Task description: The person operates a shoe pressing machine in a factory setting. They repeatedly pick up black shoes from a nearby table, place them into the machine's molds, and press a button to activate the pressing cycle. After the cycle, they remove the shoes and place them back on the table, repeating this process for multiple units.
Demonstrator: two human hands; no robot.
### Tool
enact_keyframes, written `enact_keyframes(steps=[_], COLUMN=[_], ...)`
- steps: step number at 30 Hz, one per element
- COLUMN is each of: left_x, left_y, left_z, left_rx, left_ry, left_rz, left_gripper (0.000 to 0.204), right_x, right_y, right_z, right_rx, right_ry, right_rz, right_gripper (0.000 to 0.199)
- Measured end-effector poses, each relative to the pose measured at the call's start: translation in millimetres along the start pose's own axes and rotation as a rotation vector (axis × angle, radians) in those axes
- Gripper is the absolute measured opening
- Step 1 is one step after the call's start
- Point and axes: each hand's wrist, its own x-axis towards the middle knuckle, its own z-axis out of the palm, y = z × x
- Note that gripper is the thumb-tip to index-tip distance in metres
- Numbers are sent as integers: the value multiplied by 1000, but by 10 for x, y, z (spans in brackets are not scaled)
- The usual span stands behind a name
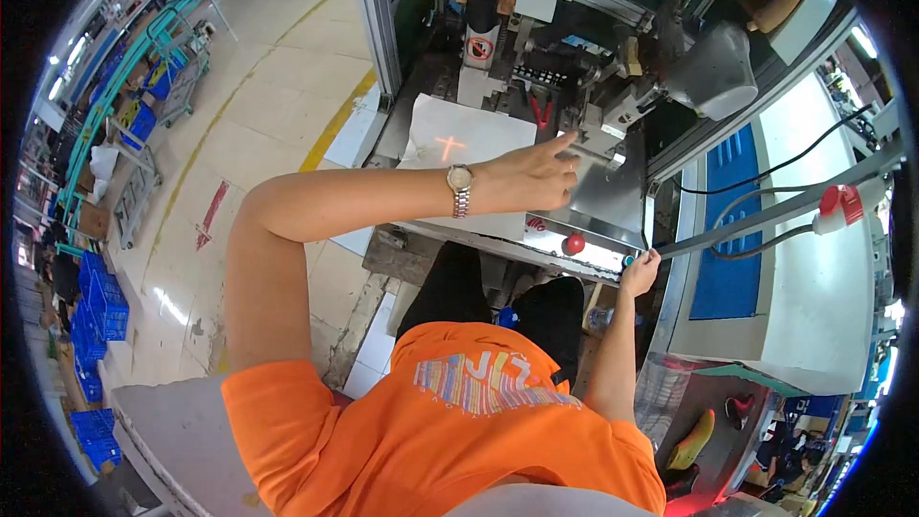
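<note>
R hand (640,274) nr worktop edge (603,257)

From my remote seat I am seeing a pale tiled floor (254,139) spreading toward ten o'clock, with a yellow stripe (337,126) crossing it and a red mark (212,213) lying at nine. Blue crates (103,299) are standing stacked between eight and nine, a trolley (139,193) is standing near nine, and lights (77,50) are glowing at ten. At three, a white cabinet (814,278) is showing its blue panel (725,278).
</note>
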Motion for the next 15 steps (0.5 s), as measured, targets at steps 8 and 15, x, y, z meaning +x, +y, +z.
enact_keyframes(steps=[8, 15], left_x=[58, -218], left_y=[94, -121], left_z=[62, 119], left_rx=[46, -240], left_ry=[3, -62], left_rz=[12, -242], left_gripper=[6, 13], right_x=[-9, -9], right_y=[9, 1], right_z=[11, -42], right_rx=[12, -22], right_ry=[8, -7], right_rz=[1, 50], right_gripper=[25, 25])
